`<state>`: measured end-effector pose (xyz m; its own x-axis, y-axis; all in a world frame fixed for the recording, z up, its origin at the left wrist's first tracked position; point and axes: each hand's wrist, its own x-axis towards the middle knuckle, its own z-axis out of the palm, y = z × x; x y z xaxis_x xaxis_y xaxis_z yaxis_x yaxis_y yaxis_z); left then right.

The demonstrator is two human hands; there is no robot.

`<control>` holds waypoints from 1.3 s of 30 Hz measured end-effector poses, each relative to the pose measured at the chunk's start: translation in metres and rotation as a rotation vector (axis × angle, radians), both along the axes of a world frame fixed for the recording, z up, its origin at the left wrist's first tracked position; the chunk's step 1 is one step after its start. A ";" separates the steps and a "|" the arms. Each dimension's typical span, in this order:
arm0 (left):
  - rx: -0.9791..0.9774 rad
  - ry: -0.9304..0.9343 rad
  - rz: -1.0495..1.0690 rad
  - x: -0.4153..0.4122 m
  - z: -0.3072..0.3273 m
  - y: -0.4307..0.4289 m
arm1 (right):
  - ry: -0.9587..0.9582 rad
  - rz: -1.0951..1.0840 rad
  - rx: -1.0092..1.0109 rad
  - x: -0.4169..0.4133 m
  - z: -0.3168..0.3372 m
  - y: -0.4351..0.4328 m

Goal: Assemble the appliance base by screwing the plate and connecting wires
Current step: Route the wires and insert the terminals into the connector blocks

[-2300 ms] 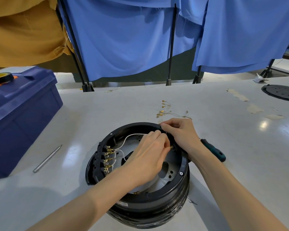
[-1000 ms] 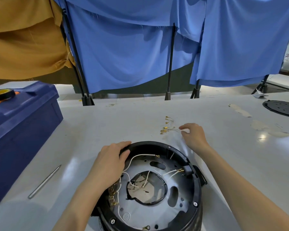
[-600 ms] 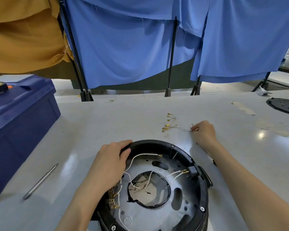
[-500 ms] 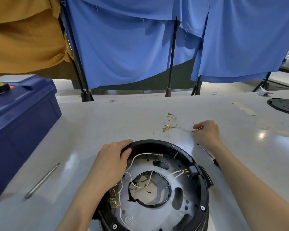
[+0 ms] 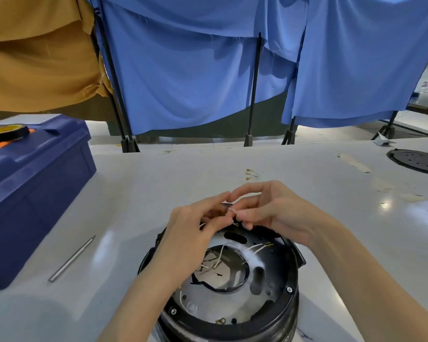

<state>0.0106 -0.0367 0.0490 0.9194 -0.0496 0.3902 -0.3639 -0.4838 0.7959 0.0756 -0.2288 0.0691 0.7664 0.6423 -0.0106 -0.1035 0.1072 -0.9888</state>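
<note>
At the table's near edge: the black, round appliance base (image 5: 232, 328) stands open side up, and its grey plate (image 5: 208, 302), with a large round hole in the middle, sits inside.
Left hand (image 5: 193, 233): held over the base's far rim, fingers curled, pinching a white wire (image 5: 244, 196) at the fingertips.
Right hand (image 5: 279, 211): fingertip to fingertip with the left, thumb and forefinger nipping the same white wire.
Inside the base: thin white leads (image 5: 256, 248) with brass ends lie across the plate and its hole.
Beyond the hands: small brass terminals (image 5: 249, 174) lie loose on the table (image 5: 158, 193), toward its far edge.
Left edge: a blue toolbox (image 5: 35, 188) with a tape roll (image 5: 6, 132) on its lid.
Between toolbox and base: a metal rod (image 5: 71, 259) lies flat, apart from both.
Far right corner: a black perforated disc (image 5: 418, 161).
Behind the table: blue cloth (image 5: 195, 75) and mustard cloth (image 5: 35, 60) hang on black stands.
</note>
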 end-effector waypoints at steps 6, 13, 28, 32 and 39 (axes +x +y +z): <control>-0.160 0.085 0.080 -0.010 -0.002 -0.003 | 0.026 -0.079 0.036 -0.015 -0.009 -0.002; -0.327 0.030 0.007 -0.024 0.010 -0.008 | -0.090 -0.166 -0.012 -0.028 -0.012 -0.004; -0.438 -0.097 -0.014 -0.024 0.014 -0.018 | -0.134 -0.009 -0.049 -0.035 -0.011 -0.003; -0.406 -0.056 0.004 -0.026 0.017 -0.019 | -0.219 -0.101 -0.087 -0.039 -0.008 -0.001; -0.026 -0.030 0.128 -0.027 0.015 -0.025 | -0.368 -0.266 -0.161 -0.038 -0.006 -0.005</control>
<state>-0.0166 -0.0617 0.0636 0.9054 0.0774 0.4175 -0.3248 -0.5070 0.7984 0.0376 -0.2339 0.0634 0.8754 0.4358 0.2094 0.2671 -0.0749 -0.9608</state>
